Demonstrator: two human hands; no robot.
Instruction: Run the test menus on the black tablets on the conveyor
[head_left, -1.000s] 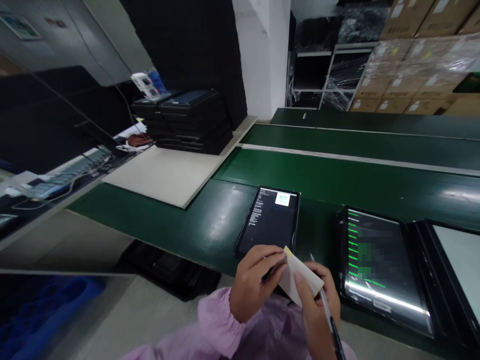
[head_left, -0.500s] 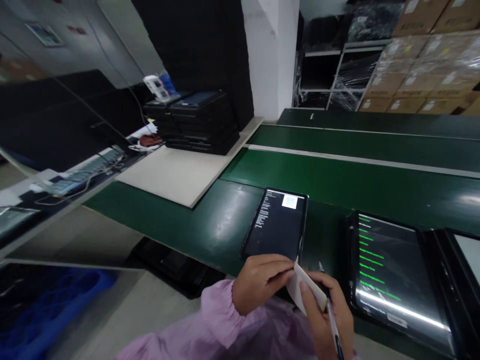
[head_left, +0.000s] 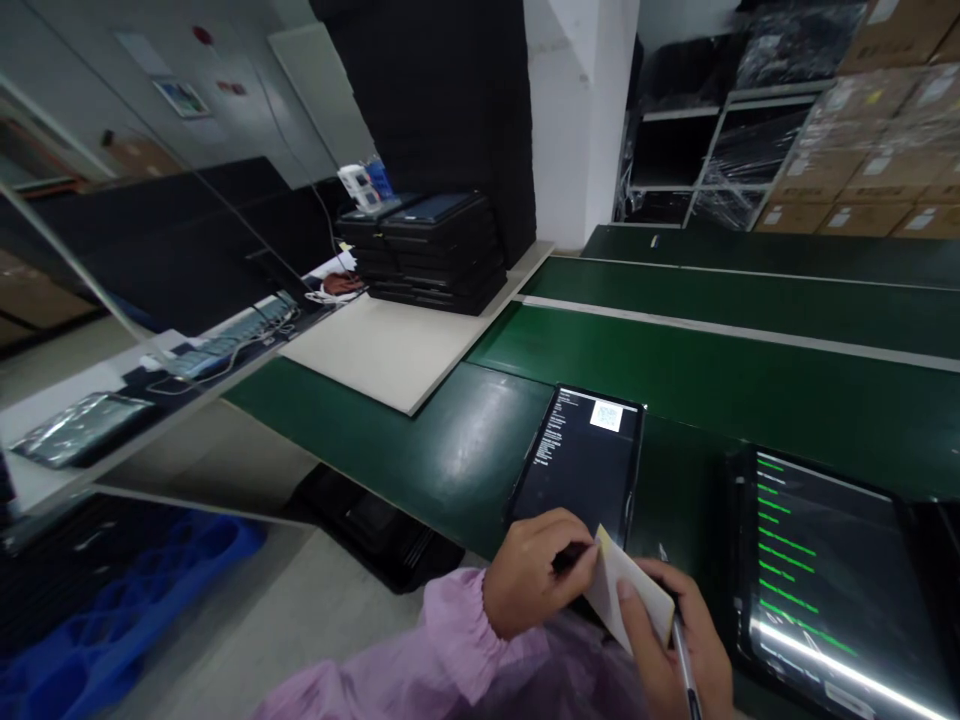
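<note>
A small white paper pad [head_left: 628,592] with a yellowish edge is held up between both hands. My left hand [head_left: 536,572] pinches its upper left corner between thumb and fingers. My right hand [head_left: 679,640] grips the pad's right side, thumb on the white face. A pen [head_left: 684,665] is also tucked in my right hand, its tip pointing up and away. Just beyond the hands lies a tablet [head_left: 581,470], its lit dark screen showing small white text and a QR code. Another tablet [head_left: 817,560] with lines of green text lies to the right.
The green workbench [head_left: 375,430] carries a pale board [head_left: 367,350] with a stack of black tablets [head_left: 431,260] at its far end. A blue plastic crate [head_left: 172,570] sits low at left. More black items [head_left: 382,530] lie under the bench edge. Cartons [head_left: 870,170] stand at the back right.
The view has swung left, so everything appears further right. The pad now shows more of its white face, with my left fingers still pinching its corner.
</note>
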